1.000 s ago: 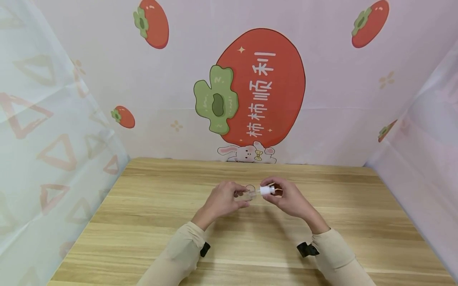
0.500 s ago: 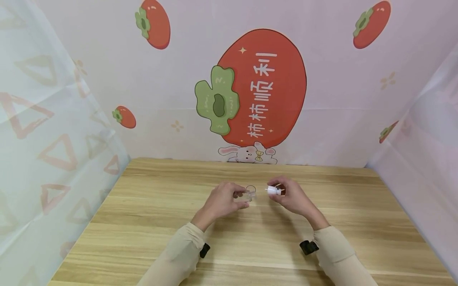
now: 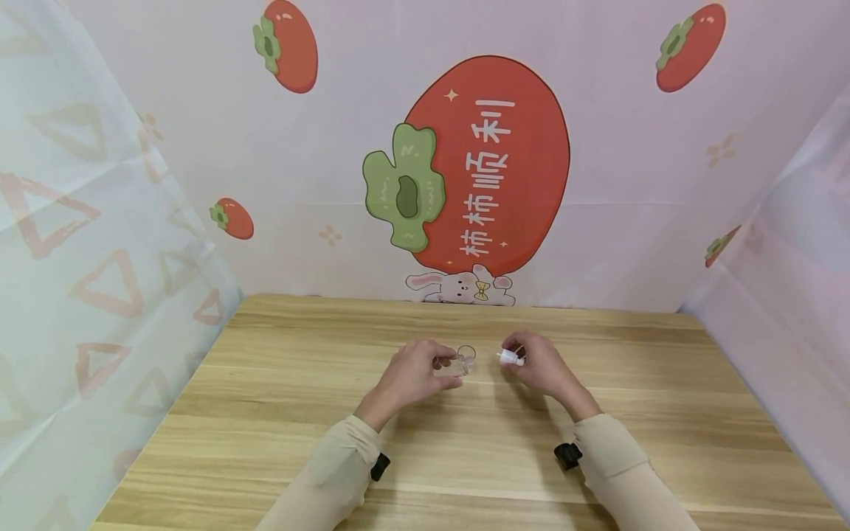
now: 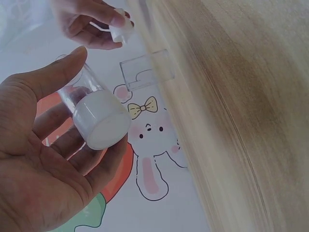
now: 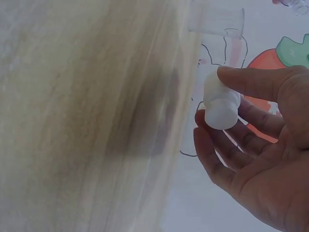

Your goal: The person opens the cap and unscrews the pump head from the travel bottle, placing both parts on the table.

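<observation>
A small clear bottle (image 4: 101,116) with a frosted base lies tilted in my left hand (image 3: 413,375), held between thumb and fingers. Its open neck points toward the right hand in the head view. My right hand (image 3: 541,365) pinches a white pump top (image 5: 221,101) between thumb and fingertips. A thin stem sticks out of the pump top toward the bottle, and a gap separates the two. Behind the bottle, a clear cylindrical cap (image 4: 147,70) stands on the table near its back edge; the head view shows mostly its round rim.
The wood-grain table (image 3: 279,442) reaches back to a printed cloth wall (image 3: 598,243) with persimmons and a rabbit. Cloth walls also flank it at left and right. A black strap piece (image 3: 567,456) sits at the right wrist.
The pump top, its stem at the bottle's mouth a second ago, has moved right and away from the bottle in my right hand. My left hand keeps the bottle in nearly the same place.
</observation>
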The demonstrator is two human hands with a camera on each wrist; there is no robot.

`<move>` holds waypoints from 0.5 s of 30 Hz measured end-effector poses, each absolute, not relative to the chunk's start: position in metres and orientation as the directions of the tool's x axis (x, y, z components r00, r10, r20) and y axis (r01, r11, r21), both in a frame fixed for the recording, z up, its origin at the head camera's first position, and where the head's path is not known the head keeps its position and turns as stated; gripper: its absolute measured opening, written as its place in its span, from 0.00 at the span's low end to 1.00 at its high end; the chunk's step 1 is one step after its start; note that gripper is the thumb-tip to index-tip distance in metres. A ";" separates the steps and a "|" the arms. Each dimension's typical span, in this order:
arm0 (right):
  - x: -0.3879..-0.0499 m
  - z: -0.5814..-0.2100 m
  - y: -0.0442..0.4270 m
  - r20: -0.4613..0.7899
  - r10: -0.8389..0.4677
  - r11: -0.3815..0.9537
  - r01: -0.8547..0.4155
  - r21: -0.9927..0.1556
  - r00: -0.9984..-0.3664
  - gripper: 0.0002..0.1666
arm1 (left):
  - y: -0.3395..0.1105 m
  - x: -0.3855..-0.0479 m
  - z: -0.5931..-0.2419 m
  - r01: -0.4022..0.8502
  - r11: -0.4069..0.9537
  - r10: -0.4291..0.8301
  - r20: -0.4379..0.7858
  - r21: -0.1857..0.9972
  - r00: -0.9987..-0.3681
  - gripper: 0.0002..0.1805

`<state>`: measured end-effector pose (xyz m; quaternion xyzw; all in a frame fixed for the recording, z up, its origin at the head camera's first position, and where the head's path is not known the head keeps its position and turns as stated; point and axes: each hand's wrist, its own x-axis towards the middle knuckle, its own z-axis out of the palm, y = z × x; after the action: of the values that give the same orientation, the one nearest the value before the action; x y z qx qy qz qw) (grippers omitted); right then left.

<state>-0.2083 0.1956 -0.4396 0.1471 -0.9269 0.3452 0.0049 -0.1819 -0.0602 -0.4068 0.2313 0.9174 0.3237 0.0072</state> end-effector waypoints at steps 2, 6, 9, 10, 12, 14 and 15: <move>-0.209 -0.441 0.196 0.104 -0.257 0.732 -0.264 -0.628 -0.961 0.14 | -0.060 -0.182 -0.407 0.420 0.684 0.429 0.137 0.597 -0.893 0.20; -0.211 -0.444 0.196 0.098 -0.237 0.755 -0.247 -0.608 -0.967 0.14 | -0.060 -0.182 -0.407 0.420 0.684 0.428 0.138 0.596 -0.893 0.20; -0.212 -0.445 0.196 0.090 -0.231 0.767 -0.238 -0.595 -0.969 0.15 | -0.060 -0.182 -0.407 0.422 0.687 0.428 0.141 0.592 -0.893 0.21; -0.212 -0.446 0.196 0.086 -0.228 0.770 -0.233 -0.593 -0.970 0.15 | -0.060 -0.182 -0.408 0.423 0.687 0.428 0.142 0.591 -0.893 0.21; -0.213 -0.446 0.196 0.081 -0.227 0.775 -0.231 -0.588 -0.970 0.15 | -0.060 -0.182 -0.408 0.423 0.688 0.427 0.143 0.589 -0.893 0.21; -0.213 -0.447 0.196 0.077 -0.227 0.778 -0.228 -0.585 -0.971 0.15 | -0.060 -0.182 -0.408 0.425 0.690 0.427 0.144 0.586 -0.893 0.21; -0.213 -0.447 0.197 0.074 -0.228 0.781 -0.228 -0.582 -0.971 0.15 | -0.060 -0.182 -0.408 0.426 0.691 0.428 0.145 0.585 -0.892 0.20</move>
<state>-0.2129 0.1966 -0.4473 0.1206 -0.9436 0.3084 -0.0001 -0.1822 -0.0603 -0.4083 0.2321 0.9194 0.3175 0.0014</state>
